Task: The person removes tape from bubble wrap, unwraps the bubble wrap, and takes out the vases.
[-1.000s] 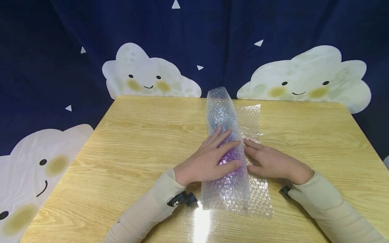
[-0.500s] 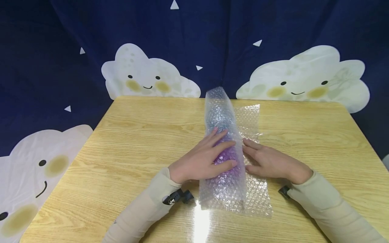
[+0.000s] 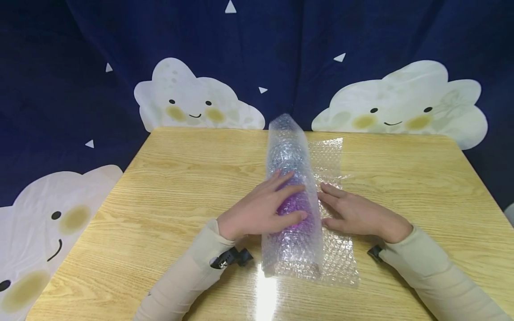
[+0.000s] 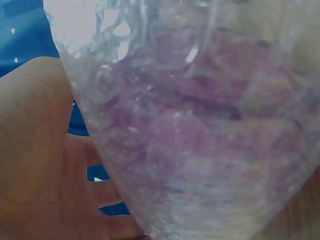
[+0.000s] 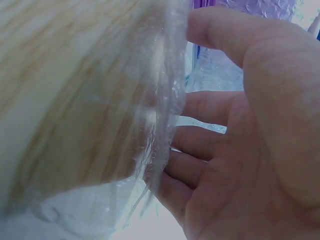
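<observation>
A long bundle of bubble wrap [image 3: 288,151] lies lengthwise on the table, rolled round something purple and bluish whose kind the wrap hides. Across its top rests my left hand [image 3: 261,211], fingers spread and fairly straight. In the left wrist view the purple thing shows blurred through the wrap [image 4: 200,145]. On the bundle's right side, my right hand [image 3: 357,215] touches the wrap with extended fingertips and thumb, over the flat loose part of the sheet [image 3: 343,263]. The right wrist view has the plastic's edge [image 5: 172,75] against the thumb and fingers [image 5: 205,107].
The wooden table [image 3: 192,178] extends on both sides of the bundle. Its far edge meets a dark blue curtain [image 3: 281,44] printed with smiling clouds and small white triangles. The bundle's far end reaches that edge. Each wrist bears a small black camera strap [image 3: 230,258].
My left hand has moved slightly left, and the bundle has turned and shifted a little left with it. The right hand stays nearly in place, and so does the flat sheet beneath it.
</observation>
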`<state>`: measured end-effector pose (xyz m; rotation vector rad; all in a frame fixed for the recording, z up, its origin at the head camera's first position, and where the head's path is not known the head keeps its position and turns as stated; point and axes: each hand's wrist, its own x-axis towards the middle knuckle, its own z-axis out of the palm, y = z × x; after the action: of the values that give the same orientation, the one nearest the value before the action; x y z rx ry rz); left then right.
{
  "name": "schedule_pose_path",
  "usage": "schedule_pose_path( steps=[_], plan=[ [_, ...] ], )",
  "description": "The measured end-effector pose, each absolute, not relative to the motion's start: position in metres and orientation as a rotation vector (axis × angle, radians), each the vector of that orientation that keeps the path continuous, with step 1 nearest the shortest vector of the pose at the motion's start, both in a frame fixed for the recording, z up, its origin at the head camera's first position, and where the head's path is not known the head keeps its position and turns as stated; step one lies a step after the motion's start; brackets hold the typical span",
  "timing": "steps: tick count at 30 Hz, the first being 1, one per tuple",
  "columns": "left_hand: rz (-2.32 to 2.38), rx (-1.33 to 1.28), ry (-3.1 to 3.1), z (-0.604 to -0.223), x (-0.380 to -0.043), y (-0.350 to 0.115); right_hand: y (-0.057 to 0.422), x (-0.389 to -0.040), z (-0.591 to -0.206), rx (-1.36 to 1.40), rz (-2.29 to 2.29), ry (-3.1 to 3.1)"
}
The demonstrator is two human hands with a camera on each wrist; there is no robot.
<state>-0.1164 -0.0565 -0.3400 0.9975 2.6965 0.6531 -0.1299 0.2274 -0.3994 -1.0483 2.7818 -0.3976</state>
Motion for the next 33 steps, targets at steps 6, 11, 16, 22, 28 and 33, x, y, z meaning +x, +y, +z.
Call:
schedule_pose_path(
  steps=[6, 11, 16, 22, 28, 33],
  plan=[
    [0.652, 1.005, 2.692, -0.3395, -0.1179, -0.0579, 0.2278, -0.1296, -0.3991, -1.040, -0.396, 2.782],
    [0.656, 0.983, 2.698, -0.3378, -0.1180, -0.0586, 0.2280, -0.1294, -0.3990, -1.039, -0.395, 2.782],
    [0.657, 0.962, 2.709, -0.3358, -0.1177, -0.0607, 0.2286, -0.1292, -0.3983, -1.034, -0.407, 2.771],
    [0.670, 0.950, 2.707, -0.3342, -0.1185, -0.0628, 0.2289, -0.1288, -0.3976, -1.026, -0.417, 2.764],
    [0.674, 0.951, 2.734, -0.3344, -0.1201, -0.0636, 0.2282, -0.1293, -0.3992, -1.038, -0.418, 2.775],
    [0.665, 0.937, 2.741, -0.3352, -0.1204, -0.0634, 0.2274, -0.1291, -0.4000, -1.039, -0.413, 2.786]
  ],
)
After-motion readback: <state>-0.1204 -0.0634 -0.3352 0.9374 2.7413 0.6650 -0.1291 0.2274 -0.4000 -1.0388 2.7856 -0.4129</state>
